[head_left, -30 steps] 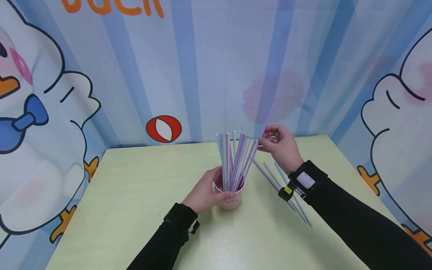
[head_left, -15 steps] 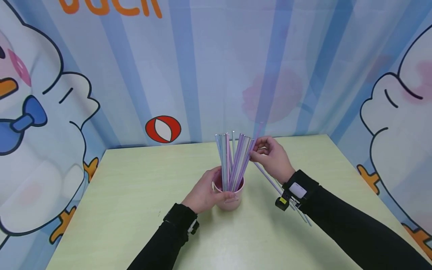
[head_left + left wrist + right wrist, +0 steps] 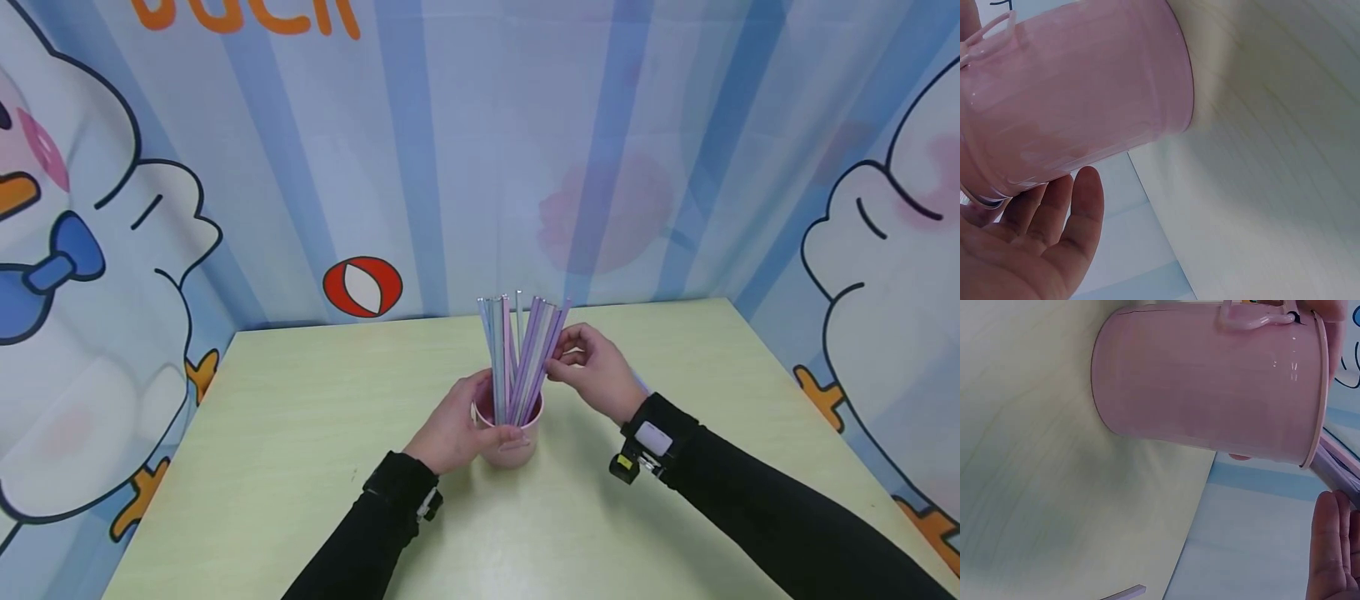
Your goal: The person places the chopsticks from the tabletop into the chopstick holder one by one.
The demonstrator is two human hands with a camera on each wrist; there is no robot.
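Note:
A pink metal cup (image 3: 514,442) stands on the pale green table (image 3: 300,417), with a bundle of purple, blue and white straws (image 3: 517,350) upright in it. My left hand (image 3: 457,429) grips the cup's near left side; the left wrist view shows its fingers (image 3: 1054,237) curled beside the cup wall (image 3: 1085,100). My right hand (image 3: 592,371) is just right of the bundle and pinches a purple straw (image 3: 553,350) that leans in the cup. In the right wrist view the cup (image 3: 1210,381) fills the top, with straws (image 3: 1335,472) coming out of its rim above my palm (image 3: 1335,550).
Printed cartoon walls close the table in at the back and on both sides. One loose straw end (image 3: 1125,592) lies on the table near my right wrist. My right forearm (image 3: 750,517) lies across the table's right part.
My right hand has come down and to the left, lowering the purple straw into the cup among the others. The left hand and the cup have not moved.

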